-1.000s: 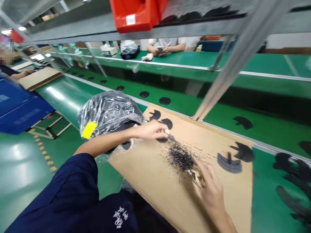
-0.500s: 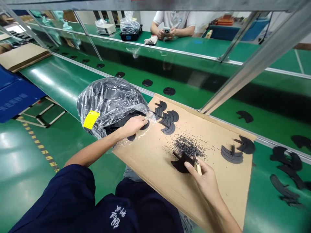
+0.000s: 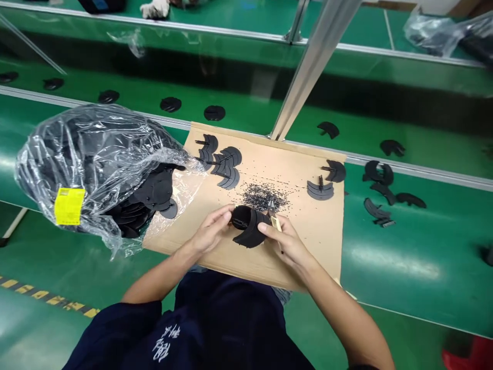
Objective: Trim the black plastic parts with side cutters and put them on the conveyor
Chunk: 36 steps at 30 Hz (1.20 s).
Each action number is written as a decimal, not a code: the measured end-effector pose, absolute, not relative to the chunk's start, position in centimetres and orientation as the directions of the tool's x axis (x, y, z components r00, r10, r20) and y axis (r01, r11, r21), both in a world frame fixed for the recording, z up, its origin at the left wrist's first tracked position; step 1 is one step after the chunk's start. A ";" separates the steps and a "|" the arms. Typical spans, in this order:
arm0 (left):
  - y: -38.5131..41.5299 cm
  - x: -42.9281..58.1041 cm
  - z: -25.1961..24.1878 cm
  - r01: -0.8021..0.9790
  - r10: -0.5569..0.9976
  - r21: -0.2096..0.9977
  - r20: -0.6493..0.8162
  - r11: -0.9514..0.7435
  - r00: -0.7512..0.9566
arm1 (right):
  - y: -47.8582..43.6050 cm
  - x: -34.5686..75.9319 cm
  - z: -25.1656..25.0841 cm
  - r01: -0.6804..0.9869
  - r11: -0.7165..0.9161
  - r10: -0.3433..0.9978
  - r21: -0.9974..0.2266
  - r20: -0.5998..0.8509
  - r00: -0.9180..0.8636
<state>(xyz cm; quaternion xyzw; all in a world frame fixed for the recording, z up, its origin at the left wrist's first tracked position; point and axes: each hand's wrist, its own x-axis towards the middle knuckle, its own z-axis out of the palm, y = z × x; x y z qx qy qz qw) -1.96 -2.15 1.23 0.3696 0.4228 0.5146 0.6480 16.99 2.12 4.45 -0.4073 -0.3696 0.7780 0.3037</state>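
Note:
My left hand (image 3: 210, 231) pinches a round black plastic disc (image 3: 240, 214) by its left edge. Against that disc lies a curved black plastic piece (image 3: 251, 235), gripped by my right hand (image 3: 290, 242). The same hand also has small nippers (image 3: 275, 220) with cream handles tucked in it, jaws pointing away from me. Just beyond both hands, tiny black scraps (image 3: 264, 194) are scattered over a cardboard sheet (image 3: 277, 154). To the left, a clear plastic bag (image 3: 88, 136) spills black discs (image 3: 157, 187) from its mouth.
Several curved pieces (image 3: 227, 167) rest on the cardboard's far left, and two more (image 3: 320, 189) at its right. Other black parts (image 3: 379, 172) lie on the green bench. Black discs (image 3: 214, 112) sit along the green strip behind. A metal post (image 3: 304, 72) rises beyond the cardboard.
My left hand has come away from the bag's mouth with a disc and met my right hand over the cardboard. The view has turned right and downward.

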 end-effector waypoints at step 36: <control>-1.8 0.3 0.7 0.149 0.993 0.989 0.029 -0.012 -0.110 | 1.0 17.9 3.6 0.009 -0.277 0.886 -0.961 -0.259 -0.384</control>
